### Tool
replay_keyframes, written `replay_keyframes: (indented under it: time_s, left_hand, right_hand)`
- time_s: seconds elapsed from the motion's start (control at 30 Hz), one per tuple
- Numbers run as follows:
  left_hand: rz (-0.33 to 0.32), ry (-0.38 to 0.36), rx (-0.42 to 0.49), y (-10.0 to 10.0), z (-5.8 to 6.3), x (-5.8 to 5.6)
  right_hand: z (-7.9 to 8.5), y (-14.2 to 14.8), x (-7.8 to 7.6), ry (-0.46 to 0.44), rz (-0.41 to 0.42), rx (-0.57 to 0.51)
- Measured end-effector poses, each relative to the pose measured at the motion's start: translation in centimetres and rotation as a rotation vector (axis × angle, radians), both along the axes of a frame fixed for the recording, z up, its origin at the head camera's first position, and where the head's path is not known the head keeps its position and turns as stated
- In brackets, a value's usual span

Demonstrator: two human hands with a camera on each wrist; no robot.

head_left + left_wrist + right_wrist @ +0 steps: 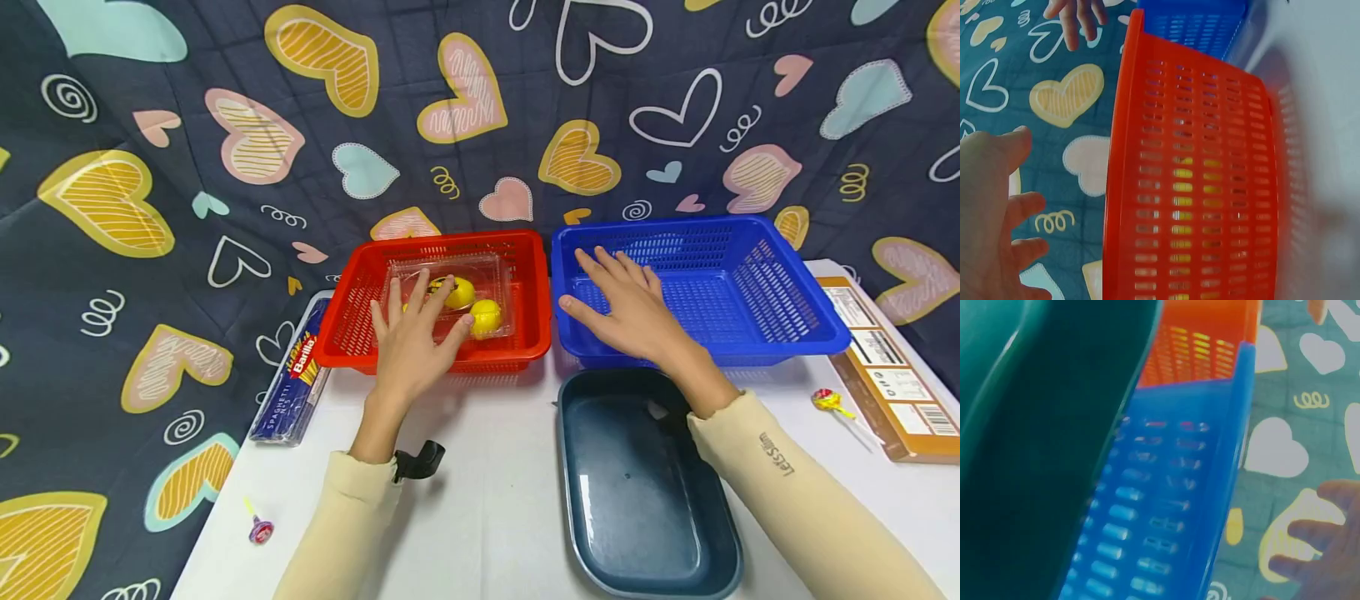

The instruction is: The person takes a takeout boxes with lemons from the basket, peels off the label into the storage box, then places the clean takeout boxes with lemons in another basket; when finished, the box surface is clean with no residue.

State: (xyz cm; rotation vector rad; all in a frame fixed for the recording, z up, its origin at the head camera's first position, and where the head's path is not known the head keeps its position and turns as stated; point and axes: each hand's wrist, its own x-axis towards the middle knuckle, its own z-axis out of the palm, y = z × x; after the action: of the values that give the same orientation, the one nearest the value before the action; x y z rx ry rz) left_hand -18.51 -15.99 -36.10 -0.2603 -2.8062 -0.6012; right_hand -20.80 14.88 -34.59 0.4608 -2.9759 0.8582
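Observation:
My left hand hovers over the near side of the red basket, its fingers spread and holding nothing. Inside that basket sits a clear plastic box with yellow lemons, partly hidden by the fingers. Over the near left corner of the blue basket, my right hand reaches out, fingers extended, with nothing in its grasp. The blue basket holds nothing that shows. In the left wrist view, the left hand is above the red rim, and yellow shows through the slots.
A dark blue-grey tub stands before the blue basket, under the right forearm. Left of the red basket lies a spaghetti pack; at right is a brown box. Lollipops lie at both sides. A heart-patterned cloth hangs behind.

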Motion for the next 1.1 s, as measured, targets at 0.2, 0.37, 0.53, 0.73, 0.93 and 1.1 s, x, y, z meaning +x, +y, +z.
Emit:
replay_keyframes:
  time_s: [0.2, 0.37, 0.53, 0.73, 0.93, 1.1]
  left_hand:
    - [0.025, 0.003, 0.022, -1.3, 0.1, 0.3]
    - [0.043, 0.003, 0.039, -2.2, -0.2, 0.7]
    - [0.062, 0.012, 0.067, -3.1, -0.4, 1.0]
    - [0.085, 0.020, 0.099, -4.3, -0.9, 1.3]
    - [0.116, 0.040, 0.105, -5.3, -1.4, 1.5]
    - [0.141, 0.042, 0.111, -6.5, -1.5, 1.6]
  right_hand:
    - [0.2, -1.5, -1.7, -0.054, 0.072, -0.081]
    - [-0.1, -2.6, -3.0, -0.094, 0.119, -0.133]
    - [-0.2, -3.9, -3.9, -0.121, 0.163, -0.160]
    - [-0.1, -5.6, -4.6, -0.117, 0.197, -0.181]
    - [-0.2, -7.1, -5.3, -0.106, 0.222, -0.158]
    - [-0.4, -8.1, -5.9, -0.105, 0.219, -0.104]
